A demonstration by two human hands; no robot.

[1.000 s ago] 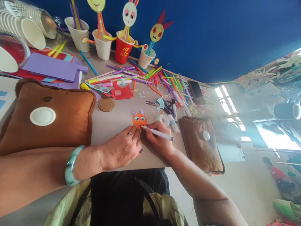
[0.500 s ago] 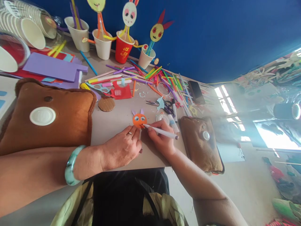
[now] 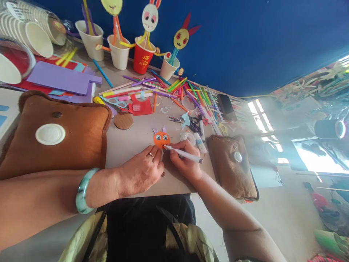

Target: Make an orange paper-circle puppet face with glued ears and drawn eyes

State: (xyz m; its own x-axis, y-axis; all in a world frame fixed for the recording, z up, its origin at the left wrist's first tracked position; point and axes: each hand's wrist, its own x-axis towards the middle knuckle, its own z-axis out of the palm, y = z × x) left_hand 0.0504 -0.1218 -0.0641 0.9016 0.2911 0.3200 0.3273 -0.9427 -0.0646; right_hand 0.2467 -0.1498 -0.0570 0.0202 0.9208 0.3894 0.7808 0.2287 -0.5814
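Observation:
An orange paper face (image 3: pixel 161 138) with purple ears and drawn eyes lies on the grey table (image 3: pixel 136 138). My right hand (image 3: pixel 183 161) is closed on a white marker pen (image 3: pixel 183 153), whose tip touches the lower edge of the orange face. My left hand (image 3: pixel 141 171), wearing a ring, rests on the table just below the face, fingers curled and pinching its lower edge or stick; what exactly they pinch is hidden. A green bangle (image 3: pixel 83 190) is on my left wrist.
Two brown cushions (image 3: pixel 51 134) (image 3: pixel 231 165) flank the work spot. Paper cups with stick puppets (image 3: pixel 143 54) stand at the back. Coloured straws (image 3: pixel 174 87), scissors (image 3: pixel 191 123), a tape roll (image 3: pixel 188 137), a glue stick (image 3: pixel 201 142), a phone (image 3: pixel 227 106) and purple foam sheets (image 3: pixel 61 78) lie around.
The marker's back end swung slightly outward and then returned; its tip stayed on the orange face. My left hand has not moved.

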